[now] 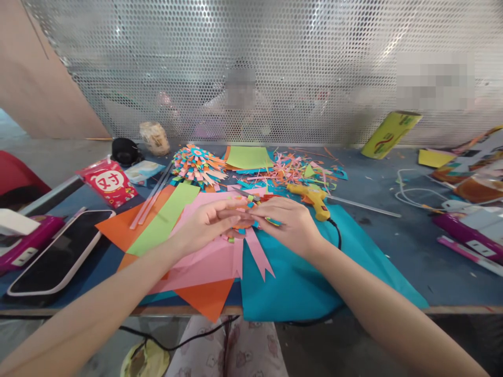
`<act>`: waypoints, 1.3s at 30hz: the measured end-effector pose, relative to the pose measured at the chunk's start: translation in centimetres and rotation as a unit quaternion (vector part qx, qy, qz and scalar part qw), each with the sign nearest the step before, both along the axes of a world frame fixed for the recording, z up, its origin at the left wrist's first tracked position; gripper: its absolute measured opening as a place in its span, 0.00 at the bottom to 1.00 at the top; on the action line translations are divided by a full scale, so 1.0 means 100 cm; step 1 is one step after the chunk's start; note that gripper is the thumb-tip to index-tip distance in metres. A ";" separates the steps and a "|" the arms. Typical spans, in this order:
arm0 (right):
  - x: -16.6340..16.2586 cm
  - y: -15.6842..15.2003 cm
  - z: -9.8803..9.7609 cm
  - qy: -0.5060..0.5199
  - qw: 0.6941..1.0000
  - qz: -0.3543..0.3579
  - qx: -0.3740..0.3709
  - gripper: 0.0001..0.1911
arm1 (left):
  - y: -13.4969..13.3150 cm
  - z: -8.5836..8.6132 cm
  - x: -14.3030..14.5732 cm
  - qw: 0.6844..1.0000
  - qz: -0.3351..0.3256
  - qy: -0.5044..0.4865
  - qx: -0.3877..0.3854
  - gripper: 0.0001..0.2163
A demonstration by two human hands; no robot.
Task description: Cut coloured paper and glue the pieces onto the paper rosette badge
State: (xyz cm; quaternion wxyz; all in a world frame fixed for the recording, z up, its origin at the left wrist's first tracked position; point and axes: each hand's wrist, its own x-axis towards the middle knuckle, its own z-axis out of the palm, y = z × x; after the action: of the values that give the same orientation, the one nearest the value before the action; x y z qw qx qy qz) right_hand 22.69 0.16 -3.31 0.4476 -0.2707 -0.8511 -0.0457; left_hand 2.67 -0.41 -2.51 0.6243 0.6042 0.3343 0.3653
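Note:
My left hand [206, 225] and my right hand [288, 222] meet over the middle of the table, fingers closed around a small multicoloured paper rosette [241, 230]. Most of it is hidden behind my fingers. Two pink paper tails with notched ends [259, 256] hang from its lower side. Below it lie a pink paper sheet [200, 262] and a large blue sheet [298, 283]. A yellow hot glue gun [314, 199] rests on its side just beyond my right hand. Behind my fingers lies a metal-bladed tool [253, 197], partly covered.
A finished-looking fringed paper flower [196, 162] stands at the back, beside a heap of paper scraps [291, 167]. Left are a phone [63, 254], a red packet [108, 180] and glue sticks [151, 199]. A yellow can [389, 135] leans against the perforated metal panel [314, 68].

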 end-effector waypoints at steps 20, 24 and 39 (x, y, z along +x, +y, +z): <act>-0.008 -0.007 -0.002 0.020 0.996 0.067 -0.062 0.07 | 0.004 -0.004 0.002 0.997 0.061 0.036 0.011 0.18; -0.009 -0.007 -0.001 0.038 0.990 0.092 -0.104 0.08 | 0.004 -0.005 0.000 0.997 0.056 0.038 0.038 0.19; -0.012 -0.005 -0.004 0.080 0.960 0.004 -0.270 0.09 | 0.005 -0.004 -0.004 0.995 0.091 0.001 0.044 0.18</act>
State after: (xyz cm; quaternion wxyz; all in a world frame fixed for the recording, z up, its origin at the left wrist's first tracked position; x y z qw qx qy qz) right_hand 21.49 -0.33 -3.69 0.4244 -0.3808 -0.7944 0.2094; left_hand 2.28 0.09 -2.94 0.5613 0.5982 0.3721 0.4344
